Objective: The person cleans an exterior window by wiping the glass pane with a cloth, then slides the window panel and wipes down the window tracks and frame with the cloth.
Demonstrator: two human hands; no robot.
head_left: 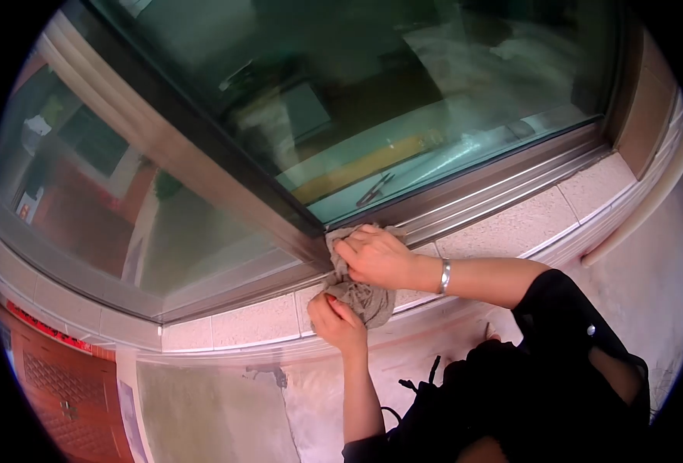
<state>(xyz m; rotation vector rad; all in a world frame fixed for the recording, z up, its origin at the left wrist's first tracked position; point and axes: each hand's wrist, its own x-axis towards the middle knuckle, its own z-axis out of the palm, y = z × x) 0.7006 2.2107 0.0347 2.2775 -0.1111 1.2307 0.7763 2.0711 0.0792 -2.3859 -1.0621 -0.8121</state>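
Sleeves (561, 309): black, ending above the forearms.
Bracelet (445, 275): silver-coloured, around the right wrist.
Left hand (337, 320): clamped on the lower part of the cloth, near the outer edge of the sill.
Right hand (374, 256): closed over the upper part of the cloth, just beside the left hand.
Cloth (368, 301): grey-brown, crumpled between both hands, over the sill and against the foot of the window frame.
Sill (511, 224): pale pink tile, jointed, rough-looking.
Track (511, 171): ridged metal, extending rightward from the cloth.
Snag hazard: possible catching of the cloth on track ridges or frame corner, caused by an angled pull.
Scrape hazard: possible knuckle contact with tile, caused by a slipping grip or bunched fabric.
Window frame (172, 154): brownish, slanting across the view.
Glass pane (526, 85): greenish, beyond the track; possible smearing if touched by a dirty fold.
Door (67, 393): reddish-brown, well apart, lower left.
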